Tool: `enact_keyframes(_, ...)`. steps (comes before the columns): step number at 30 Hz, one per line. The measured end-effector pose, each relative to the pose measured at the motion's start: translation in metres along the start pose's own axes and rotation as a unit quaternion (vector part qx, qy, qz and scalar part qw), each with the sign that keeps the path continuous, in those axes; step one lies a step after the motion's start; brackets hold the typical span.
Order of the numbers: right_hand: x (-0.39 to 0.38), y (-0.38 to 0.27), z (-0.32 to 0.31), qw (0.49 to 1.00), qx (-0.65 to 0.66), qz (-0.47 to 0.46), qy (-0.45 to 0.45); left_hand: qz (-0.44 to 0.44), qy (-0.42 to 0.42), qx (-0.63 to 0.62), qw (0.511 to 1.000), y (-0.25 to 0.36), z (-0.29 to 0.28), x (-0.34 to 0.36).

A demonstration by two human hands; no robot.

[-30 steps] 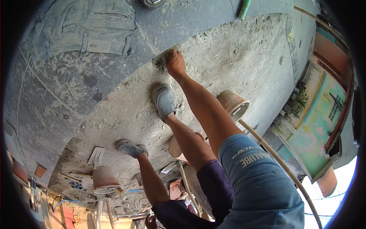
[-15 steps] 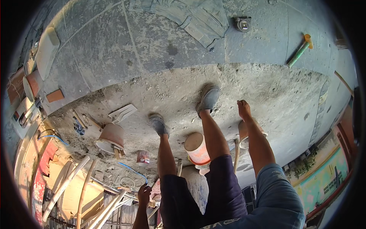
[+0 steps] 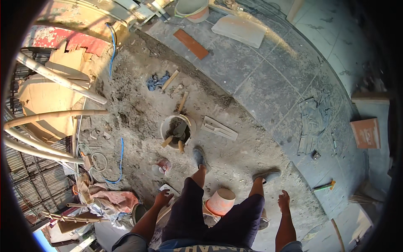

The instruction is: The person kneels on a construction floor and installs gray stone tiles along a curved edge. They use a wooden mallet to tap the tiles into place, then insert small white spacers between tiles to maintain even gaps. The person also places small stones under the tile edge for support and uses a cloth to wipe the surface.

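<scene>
My left hand (image 3: pixel 163 197) hangs low at the left of my legs, fingers loosely bent and apart, with nothing visible in it, over a white scrap (image 3: pixel 170 189). My right hand (image 3: pixel 283 199) hangs by my right leg, fingers half curled and apart, empty, above the dusty concrete. A bucket (image 3: pixel 166 124) holding grey mix and tools stands ahead of my shoes, with a notched light board (image 3: pixel 218 128) beside it. An upturned orange-red bucket (image 3: pixel 218 203) lies between my legs, and a small stained tub (image 3: pixel 161 166) sits to the left.
Grey tiles (image 3: pixel 262 80) border the rough floor, bearing jeans (image 3: pixel 312 122), a green-handled hammer (image 3: pixel 323 187), a terracotta tile (image 3: pixel 189 44) and a white slab (image 3: pixel 239 29). At left are bamboo poles (image 3: pixel 58 113), cardboard (image 3: pixel 42 96), blue hose (image 3: pixel 121 155) and a blue rag (image 3: pixel 155 82).
The view has swung left toward the bucket and poles. My right hand, earlier stretched to the tile edge, has drawn back beside my leg; my left hand now shows more fully.
</scene>
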State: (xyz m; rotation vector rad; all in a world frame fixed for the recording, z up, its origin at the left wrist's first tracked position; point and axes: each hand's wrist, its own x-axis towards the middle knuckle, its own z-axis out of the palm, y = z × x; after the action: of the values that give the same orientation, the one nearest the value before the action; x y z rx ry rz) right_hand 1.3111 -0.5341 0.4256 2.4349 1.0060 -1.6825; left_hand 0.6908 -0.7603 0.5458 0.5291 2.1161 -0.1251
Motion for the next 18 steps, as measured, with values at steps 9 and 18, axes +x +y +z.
enact_keyframes(9,-0.151,-0.292,0.133,0.965,0.005,-0.262,0.029,-0.005,0.133,-0.248,0.96,-0.121,-0.177,0.018)
enact_keyframes(18,-0.199,-0.447,0.246,0.905,-0.167,-0.39,-0.009,0.008,0.237,-0.313,0.92,-0.155,-0.315,0.039)
